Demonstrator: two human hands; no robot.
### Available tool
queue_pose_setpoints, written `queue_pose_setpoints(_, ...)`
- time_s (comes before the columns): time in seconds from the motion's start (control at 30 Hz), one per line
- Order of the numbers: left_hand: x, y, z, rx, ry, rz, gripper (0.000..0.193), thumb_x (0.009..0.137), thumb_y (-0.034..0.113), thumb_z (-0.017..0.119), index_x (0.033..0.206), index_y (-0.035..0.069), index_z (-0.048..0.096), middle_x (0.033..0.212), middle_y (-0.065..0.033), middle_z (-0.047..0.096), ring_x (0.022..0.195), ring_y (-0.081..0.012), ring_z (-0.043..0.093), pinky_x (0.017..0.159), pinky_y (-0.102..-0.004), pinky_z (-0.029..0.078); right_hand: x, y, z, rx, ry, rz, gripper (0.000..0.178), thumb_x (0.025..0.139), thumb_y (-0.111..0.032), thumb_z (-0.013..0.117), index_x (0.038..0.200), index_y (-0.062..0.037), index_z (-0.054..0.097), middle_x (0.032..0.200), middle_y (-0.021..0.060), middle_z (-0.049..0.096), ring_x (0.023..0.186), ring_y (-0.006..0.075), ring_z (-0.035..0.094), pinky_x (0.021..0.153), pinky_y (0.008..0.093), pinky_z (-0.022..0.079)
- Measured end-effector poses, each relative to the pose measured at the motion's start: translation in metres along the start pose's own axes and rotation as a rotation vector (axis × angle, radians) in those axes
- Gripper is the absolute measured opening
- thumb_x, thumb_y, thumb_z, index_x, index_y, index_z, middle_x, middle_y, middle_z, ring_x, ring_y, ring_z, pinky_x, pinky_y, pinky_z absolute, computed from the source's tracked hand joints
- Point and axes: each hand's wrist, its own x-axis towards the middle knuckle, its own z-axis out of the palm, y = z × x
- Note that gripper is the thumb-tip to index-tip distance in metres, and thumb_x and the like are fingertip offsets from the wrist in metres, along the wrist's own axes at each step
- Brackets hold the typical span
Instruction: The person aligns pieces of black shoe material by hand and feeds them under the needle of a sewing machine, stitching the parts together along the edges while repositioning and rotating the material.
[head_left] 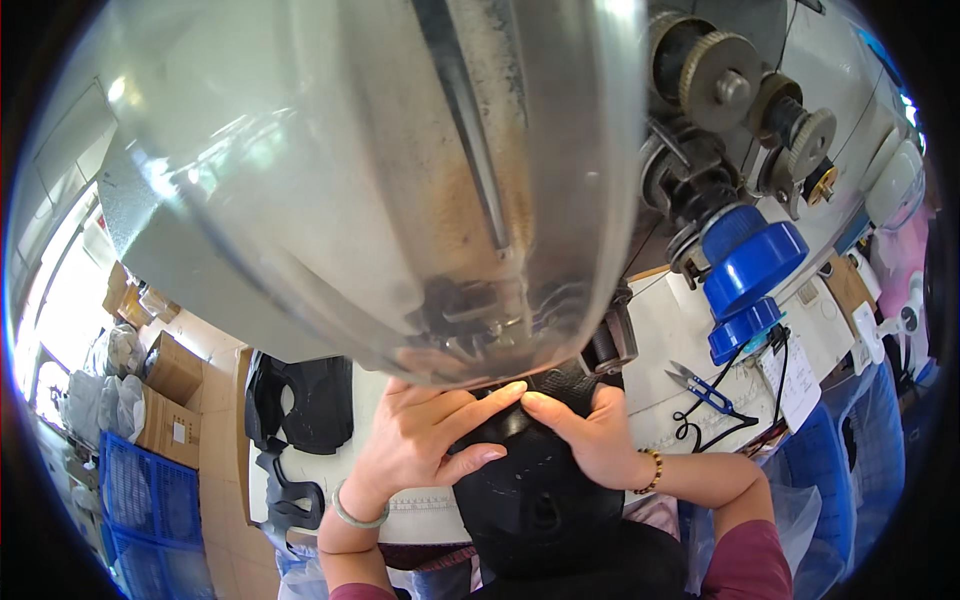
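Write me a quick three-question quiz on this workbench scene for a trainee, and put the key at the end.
1. True or false: the right hand is holding the snips.
2. Multiple choice: what is worn on the right wrist?
a) a watch
b) a beaded bracelet
c) a plain pale bangle
3. Fill in the colour: the left hand and the right hand both touch a ____ piece.

Key:
1. False; the snips lie on the white table, off to the right of that hand.
2. b
3. Black
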Motion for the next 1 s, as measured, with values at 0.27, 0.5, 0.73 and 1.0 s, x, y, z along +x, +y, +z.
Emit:
queue_pose_setpoints(0.27,0.0,-0.006,-0.01,0.264,-0.021,0.017,0.049,0.07,0.051,0.066,0.111,0.025,0.067,0.065,0.0065,0.046,0.067,-0.0114,0.048,0.066,-0.0301,0.03,0.007,0.022,0.011,0.012,0.018,-0.138,0.015,0.087,-0.009,0.063,0.094,0.0035,0.065,0.083,0.0007,0.065,0.072,0.0021,0.055,0.062,0.0171,0.045)
queue_pose_setpoints(0.5,0.001,-0.005,-0.006,0.322,0.038,-0.023,0.041,0.074,0.052,0.06,0.096,0.019,0.071,0.073,0.0002,0.053,0.077,-0.0184,0.051,0.078,-0.0378,0.032,0.013,0.016,0.022,0.069,0.072,-0.213,0.014,0.086,-0.008,0.063,0.094,0.004,0.066,0.082,0.0016,0.065,0.07,0.0028,0.056,0.06,0.0178,0.046)
queue_pose_setpoints(0.73,0.003,-0.002,-0.005,0.321,0.099,-0.023,0.029,0.075,0.032,0.067,0.099,0.015,0.07,0.09,-0.0037,0.055,0.083,-0.0211,0.053,0.08,-0.037,0.036,0.015,0.017,0.025,-0.036,0.139,-0.245,0.014,0.085,-0.008,0.065,0.093,0.0035,0.066,0.08,0.0004,0.065,0.068,0.0018,0.055,0.057,0.0175,0.045)
queue_pose_setpoints(1.0,0.002,-0.003,-0.001,0.161,0.141,-0.008,0.031,0.072,0.012,0.07,0.103,0.011,0.067,0.102,-0.0026,0.059,0.085,-0.0194,0.057,0.074,-0.0314,0.046,0.016,0.019,0.025,0.011,0.182,-0.211,0.013,0.085,-0.01,0.066,0.092,0.0014,0.066,0.079,-0.001,0.065,0.067,0.0012,0.054,0.057,0.0171,0.044)
